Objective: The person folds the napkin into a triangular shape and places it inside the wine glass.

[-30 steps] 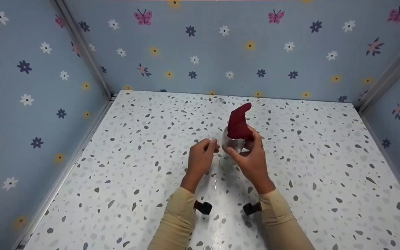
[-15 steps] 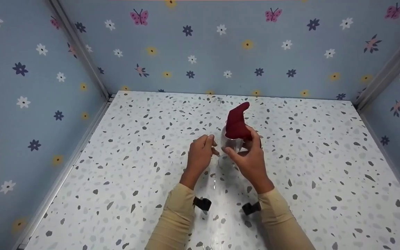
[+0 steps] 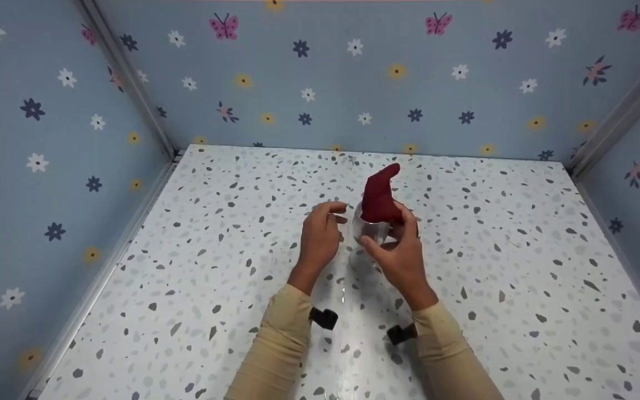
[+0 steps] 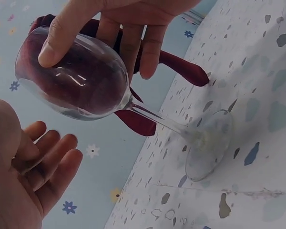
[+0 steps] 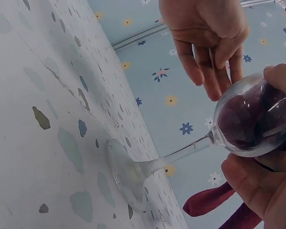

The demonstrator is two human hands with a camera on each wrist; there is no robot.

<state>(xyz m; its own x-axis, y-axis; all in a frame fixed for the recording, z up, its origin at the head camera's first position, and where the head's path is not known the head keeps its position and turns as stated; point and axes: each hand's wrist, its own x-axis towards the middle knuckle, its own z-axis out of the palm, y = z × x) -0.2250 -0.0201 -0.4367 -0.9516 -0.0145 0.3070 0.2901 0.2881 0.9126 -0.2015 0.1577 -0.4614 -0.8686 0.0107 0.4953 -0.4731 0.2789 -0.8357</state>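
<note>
A clear wine glass (image 4: 119, 95) stands at the middle of the table, its round foot (image 4: 207, 148) on the surface or very near it. Dark red cloth (image 3: 378, 197) is tucked into the bowl and sticks up over the rim, and loose ends hang behind the glass in the left wrist view. My right hand (image 3: 400, 258) grips the bowl from the right, thumb on the near side. Just left of the bowl, my left hand (image 3: 320, 236) is held apart from it, fingers loosely bent with nothing in them.
The speckled white table (image 3: 231, 222) meets a blue wall (image 3: 331, 72) patterned with flowers and butterflies at the back. Similar panels rise at left and right. A dark wrist camera (image 3: 324, 318) sits on the left wrist, another (image 3: 400, 334) on the right.
The left fingers, curled beside the glass earlier, have loosened and spread, and that hand has shifted slightly forward. My right hand, the wine glass and the cloth have hardly moved.
</note>
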